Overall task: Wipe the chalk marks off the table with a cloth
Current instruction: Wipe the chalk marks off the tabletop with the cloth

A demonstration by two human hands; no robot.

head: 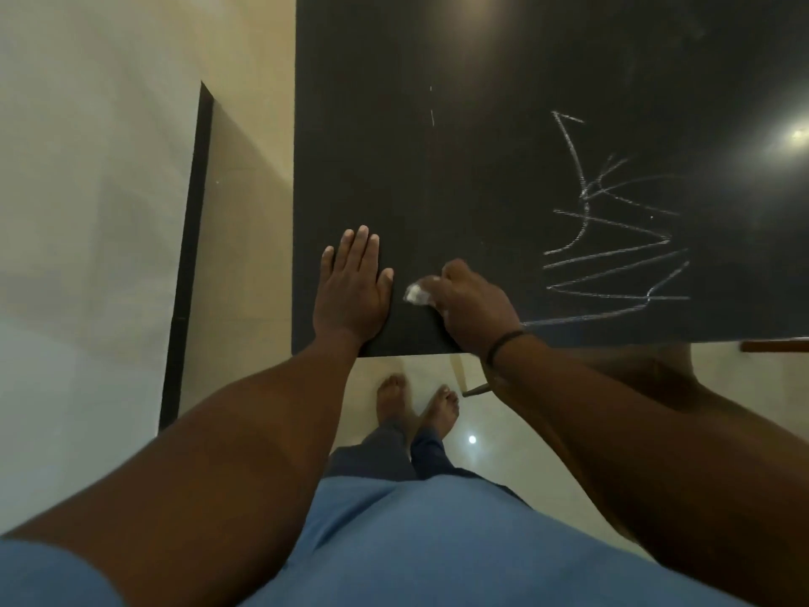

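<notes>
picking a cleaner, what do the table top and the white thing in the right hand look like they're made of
Table top: dark, smooth, semi-gloss, maybe laminate; it mirrors lamp glare. Cloth gripped by the right hand: white, crumpled, soft; cloth or tissue, too blurred to tell.

Dark tabletop (481, 146), smooth with a faint sheen, mirroring lamp glare far from its near edge. Powdery white chalk marks (613, 256), dry and streaky, on the tabletop's right part. Small pale cloth (416, 293), soft and crumpled, near the tabletop's near edge. Cream floor (437, 370) below that edge, glossy, polished like tile. Thin dark matt band (503, 341) at the wrist over the same edge.
</notes>
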